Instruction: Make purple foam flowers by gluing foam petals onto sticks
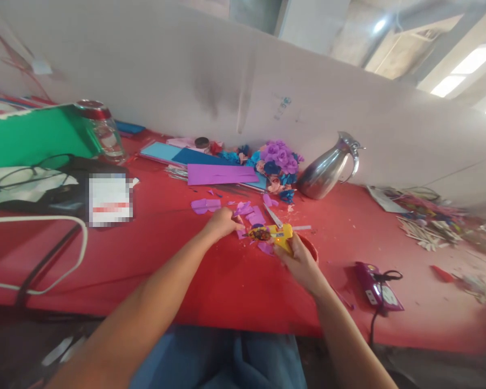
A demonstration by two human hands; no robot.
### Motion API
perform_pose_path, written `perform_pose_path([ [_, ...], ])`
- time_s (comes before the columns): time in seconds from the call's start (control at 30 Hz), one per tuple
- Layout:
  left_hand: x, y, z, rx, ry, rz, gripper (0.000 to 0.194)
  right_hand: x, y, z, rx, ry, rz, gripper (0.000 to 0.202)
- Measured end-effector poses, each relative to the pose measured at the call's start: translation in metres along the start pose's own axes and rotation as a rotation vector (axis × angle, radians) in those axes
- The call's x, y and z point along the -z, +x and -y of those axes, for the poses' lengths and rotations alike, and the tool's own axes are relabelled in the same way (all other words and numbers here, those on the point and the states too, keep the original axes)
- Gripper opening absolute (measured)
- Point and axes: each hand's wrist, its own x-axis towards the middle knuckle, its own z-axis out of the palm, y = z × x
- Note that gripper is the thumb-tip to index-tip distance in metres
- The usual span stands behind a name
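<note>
My right hand (302, 262) is wrapped round the handle of a yellow hot glue gun (283, 233). Its nozzle points left, and a dark, smeared crust covers the front part. Close to that tip, my left hand (222, 222) pinches a small piece of purple paper (240, 233); the fingertips are partly blurred. Cut purple paper pieces (255, 216) lie around and behind the gun, with another purple piece (206, 206) farther left. Scissors (272, 214) rest behind the gun, blades showing. Beneath my right hand, a red round rim (311, 247) is partly hidden.
Paper flowers (281, 156) and a purple sheet (222, 174) lie at the back. A steel jug (328, 167) stands right of them, a glass bottle (105, 132) at left. A magenta power strip (375, 286) with a black cord and bundled sticks (425, 229) are on the right.
</note>
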Motion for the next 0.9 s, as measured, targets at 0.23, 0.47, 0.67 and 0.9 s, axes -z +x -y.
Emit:
perform_pose_path([
  [0.23, 0.001, 0.0, -0.002, -0.042, 0.09, -0.005, 0.009, -0.012, -0.001, -0.004, -0.021, -0.218, -0.024, 0.029],
  [0.47, 0.004, -0.002, -0.006, -0.052, 0.138, 0.029, 0.011, -0.014, -0.001, 0.001, -0.039, -0.269, -0.022, 0.032],
  [0.67, 0.004, -0.003, -0.006, -0.056, 0.133, 0.065, 0.012, -0.013, -0.003, 0.0, -0.009, -0.289, -0.024, 0.029],
  [0.9, 0.003, 0.0, -0.002, -0.046, 0.118, 0.054, 0.011, -0.009, -0.002, -0.006, 0.014, -0.277, -0.04, 0.031],
])
